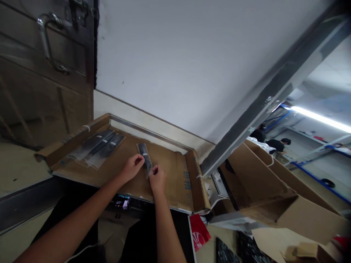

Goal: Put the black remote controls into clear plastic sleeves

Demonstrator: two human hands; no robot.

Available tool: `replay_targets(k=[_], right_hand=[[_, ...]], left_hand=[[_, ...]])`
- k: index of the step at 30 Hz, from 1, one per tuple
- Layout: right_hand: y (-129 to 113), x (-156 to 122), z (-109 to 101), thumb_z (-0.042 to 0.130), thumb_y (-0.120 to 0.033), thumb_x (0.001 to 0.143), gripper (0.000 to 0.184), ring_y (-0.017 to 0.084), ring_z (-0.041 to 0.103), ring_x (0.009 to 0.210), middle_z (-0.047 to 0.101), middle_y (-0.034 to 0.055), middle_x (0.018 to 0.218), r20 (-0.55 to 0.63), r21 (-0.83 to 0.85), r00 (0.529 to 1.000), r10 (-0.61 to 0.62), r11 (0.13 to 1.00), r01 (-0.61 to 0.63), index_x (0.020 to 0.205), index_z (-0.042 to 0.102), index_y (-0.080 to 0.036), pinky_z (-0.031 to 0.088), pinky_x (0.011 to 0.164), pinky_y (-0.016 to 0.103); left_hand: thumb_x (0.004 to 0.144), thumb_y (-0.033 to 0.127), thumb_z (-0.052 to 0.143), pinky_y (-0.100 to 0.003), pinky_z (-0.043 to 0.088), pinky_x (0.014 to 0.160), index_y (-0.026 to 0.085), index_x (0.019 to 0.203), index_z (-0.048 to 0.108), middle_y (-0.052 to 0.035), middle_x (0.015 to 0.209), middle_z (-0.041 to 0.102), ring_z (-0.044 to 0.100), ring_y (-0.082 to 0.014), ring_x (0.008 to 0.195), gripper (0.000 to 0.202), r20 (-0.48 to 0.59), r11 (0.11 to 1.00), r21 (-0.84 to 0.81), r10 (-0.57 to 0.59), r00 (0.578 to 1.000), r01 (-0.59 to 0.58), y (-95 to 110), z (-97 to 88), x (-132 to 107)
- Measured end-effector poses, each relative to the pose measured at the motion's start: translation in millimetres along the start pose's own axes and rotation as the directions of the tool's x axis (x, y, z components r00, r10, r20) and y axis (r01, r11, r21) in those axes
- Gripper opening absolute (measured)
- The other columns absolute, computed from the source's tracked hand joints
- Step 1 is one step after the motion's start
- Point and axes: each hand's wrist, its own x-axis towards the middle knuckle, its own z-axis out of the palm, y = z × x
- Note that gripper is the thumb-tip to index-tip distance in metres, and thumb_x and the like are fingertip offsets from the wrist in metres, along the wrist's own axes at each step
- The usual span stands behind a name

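Note:
A narrow clear plastic bag (143,149) with a dark item and a small white label lies over the cardboard in front of me. My left hand (132,166) is closed in a pinch at the bag's left edge, about halfway along it. The fingers of my right hand (158,179) pinch the bag's near end. What the dark item is, I cannot make out. Several similar plastic bags (105,149) with dark contents and white labels lie side by side, partly overlapping, to the left of my hands.
Under my hands is a cardboard-lined table (172,182) with raised cardboard sides. A white wall (175,65) rises behind it, and a metal door (46,91) is at left. Large open cardboard boxes (255,179) stand right, below a slanting grey post (263,95). Two people (275,144) are farther off.

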Motion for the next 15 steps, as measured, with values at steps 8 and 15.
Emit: replay_targets(k=[8, 15], right_hand=[[-5, -43, -28, 0.052, -0.02, 0.084, 0.009, 0.017, 0.059, 0.065, 0.065, 0.0016, 0.071, -0.015, -0.246, 1.0, -0.026, 0.969, 0.022, 0.08, 0.06, -0.021, 0.035, 0.063, 0.026], [-2, -66, -54, 0.053, -0.022, 0.08, 0.01, 0.017, 0.06, 0.064, 0.065, 0.0007, 0.069, -0.002, -0.168, 1.0, 0.005, 0.986, -0.005, 0.076, 0.062, -0.02, 0.039, 0.064, 0.025]], left_hand=[[0.084, 0.04, 0.055, -0.027, 0.046, 0.069, 0.018, 0.082, 0.061, -0.001, 0.075, 0.063, 0.058, -0.0156, 0.07, 0.023, -0.05, 0.998, 0.068, -0.01, 0.999, 0.014, -12, -2.0, 4], [0.088, 0.023, 0.052, -0.034, 0.046, 0.091, 0.02, 0.099, 0.067, -0.0068, 0.105, 0.067, 0.061, -0.0204, 0.102, 0.019, 0.164, 0.911, 0.274, 0.271, 0.948, -0.308, 2, 1.2, -7]])
